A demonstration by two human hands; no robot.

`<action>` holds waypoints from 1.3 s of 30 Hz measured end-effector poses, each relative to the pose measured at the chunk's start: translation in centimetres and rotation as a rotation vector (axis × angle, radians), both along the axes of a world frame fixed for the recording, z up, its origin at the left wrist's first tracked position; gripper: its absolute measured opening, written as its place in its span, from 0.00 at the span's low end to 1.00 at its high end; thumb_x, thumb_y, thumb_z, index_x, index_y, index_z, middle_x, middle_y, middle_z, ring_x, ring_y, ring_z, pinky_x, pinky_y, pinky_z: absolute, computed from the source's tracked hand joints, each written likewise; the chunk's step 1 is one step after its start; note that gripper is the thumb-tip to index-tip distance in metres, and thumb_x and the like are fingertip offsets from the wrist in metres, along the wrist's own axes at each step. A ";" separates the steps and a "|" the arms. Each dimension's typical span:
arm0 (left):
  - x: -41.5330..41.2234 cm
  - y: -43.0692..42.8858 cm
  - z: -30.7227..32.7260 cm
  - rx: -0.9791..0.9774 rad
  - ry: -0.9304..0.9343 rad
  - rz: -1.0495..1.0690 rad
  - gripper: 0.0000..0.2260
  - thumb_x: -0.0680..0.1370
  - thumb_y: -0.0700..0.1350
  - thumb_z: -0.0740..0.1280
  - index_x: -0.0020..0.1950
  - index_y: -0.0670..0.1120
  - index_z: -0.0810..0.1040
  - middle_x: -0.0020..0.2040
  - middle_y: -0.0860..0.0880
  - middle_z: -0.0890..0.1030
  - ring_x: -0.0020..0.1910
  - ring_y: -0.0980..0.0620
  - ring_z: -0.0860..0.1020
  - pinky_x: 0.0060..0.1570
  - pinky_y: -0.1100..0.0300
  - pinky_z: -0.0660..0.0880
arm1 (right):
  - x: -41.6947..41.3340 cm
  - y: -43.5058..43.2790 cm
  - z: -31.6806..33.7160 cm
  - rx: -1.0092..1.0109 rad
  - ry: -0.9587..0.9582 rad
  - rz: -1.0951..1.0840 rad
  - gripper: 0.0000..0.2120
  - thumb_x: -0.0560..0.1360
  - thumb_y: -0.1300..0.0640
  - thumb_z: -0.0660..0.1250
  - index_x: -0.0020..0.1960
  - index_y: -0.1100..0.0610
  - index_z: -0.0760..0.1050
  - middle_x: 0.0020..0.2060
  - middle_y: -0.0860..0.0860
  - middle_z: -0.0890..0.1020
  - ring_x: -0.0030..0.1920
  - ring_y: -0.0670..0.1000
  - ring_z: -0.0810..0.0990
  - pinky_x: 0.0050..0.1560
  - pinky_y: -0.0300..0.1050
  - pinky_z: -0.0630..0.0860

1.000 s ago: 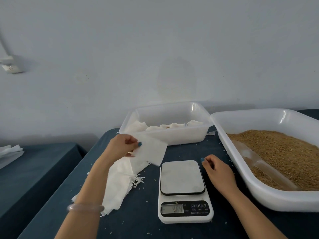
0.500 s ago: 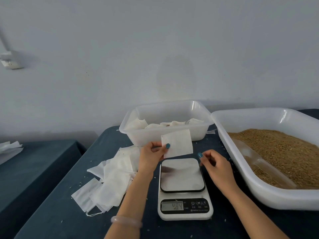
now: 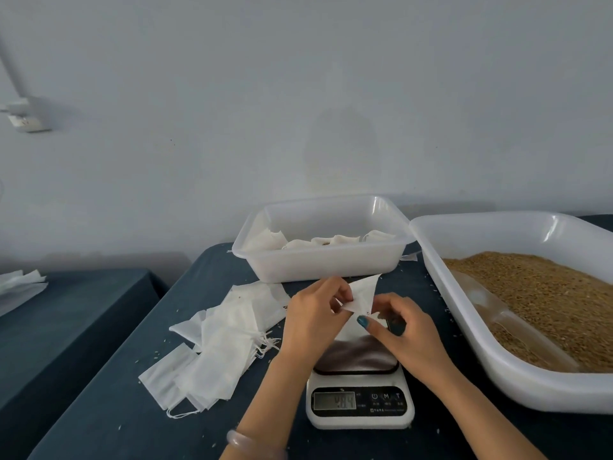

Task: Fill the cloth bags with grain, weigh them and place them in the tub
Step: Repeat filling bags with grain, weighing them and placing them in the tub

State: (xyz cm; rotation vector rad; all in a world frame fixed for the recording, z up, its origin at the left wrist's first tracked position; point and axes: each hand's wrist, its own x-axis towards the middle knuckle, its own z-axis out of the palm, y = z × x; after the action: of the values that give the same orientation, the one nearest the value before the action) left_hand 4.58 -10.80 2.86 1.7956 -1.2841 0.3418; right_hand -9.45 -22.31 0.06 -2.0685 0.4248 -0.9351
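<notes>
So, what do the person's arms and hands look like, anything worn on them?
Both forearms are bare, no sleeves in view. The left hand has a pale, translucent bangle at its wrist. The right hand shows teal polish on its thumbnail. No rings or gloves visible.

Pale grey wall [image 3: 298,94]; dark blue table [image 3: 99,410]; second table [image 3: 66,310] left.

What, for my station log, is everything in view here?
table: one, dark blue, underneath
scale: one, white, table centre
held bag: one, white, over the scale
loose bags: a pile, white, left of scale
small tub: one, translucent, behind scale, bags inside
large tub: one, white, right
grain: heap, golden-brown, large tub
scoop: one, clear, lying in grain
bracelet: one, pale, left wrist
left hand: one, pinches held bag
right hand: one, pinches held bag
</notes>
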 end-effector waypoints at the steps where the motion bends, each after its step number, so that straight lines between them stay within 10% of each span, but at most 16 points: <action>1: -0.1 0.0 0.0 0.002 -0.039 -0.012 0.08 0.69 0.42 0.73 0.43 0.51 0.77 0.39 0.59 0.80 0.36 0.56 0.78 0.36 0.56 0.79 | 0.0 0.0 0.0 -0.009 0.000 -0.016 0.10 0.71 0.49 0.74 0.49 0.39 0.77 0.44 0.41 0.80 0.48 0.41 0.78 0.46 0.36 0.73; 15: -1.2 0.2 0.3 0.036 -0.173 -0.104 0.09 0.74 0.55 0.74 0.46 0.51 0.81 0.40 0.57 0.81 0.35 0.59 0.75 0.34 0.65 0.74 | 0.0 0.1 0.2 0.025 -0.011 -0.055 0.07 0.75 0.56 0.71 0.52 0.47 0.80 0.44 0.45 0.81 0.44 0.44 0.80 0.44 0.42 0.78; 31: -0.4 0.2 0.3 0.020 -0.043 -0.239 0.04 0.74 0.40 0.73 0.48 0.47 0.84 0.43 0.54 0.83 0.40 0.58 0.80 0.43 0.60 0.79 | 0.2 0.2 0.2 0.154 0.023 0.012 0.17 0.73 0.51 0.72 0.61 0.51 0.78 0.52 0.45 0.83 0.51 0.44 0.81 0.49 0.40 0.78; 39: -0.6 0.1 0.2 -0.029 0.026 -0.211 0.03 0.74 0.42 0.74 0.44 0.47 0.80 0.40 0.55 0.81 0.37 0.58 0.79 0.40 0.63 0.78 | -0.2 0.3 0.7 0.117 -0.018 -0.025 0.12 0.76 0.52 0.68 0.59 0.50 0.78 0.48 0.47 0.83 0.47 0.47 0.82 0.47 0.55 0.81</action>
State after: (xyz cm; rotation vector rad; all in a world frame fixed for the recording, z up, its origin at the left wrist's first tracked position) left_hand 4.03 -10.68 3.01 1.6172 -1.4279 0.2174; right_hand -9.65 -22.00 0.75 -1.9518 0.4859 -0.9210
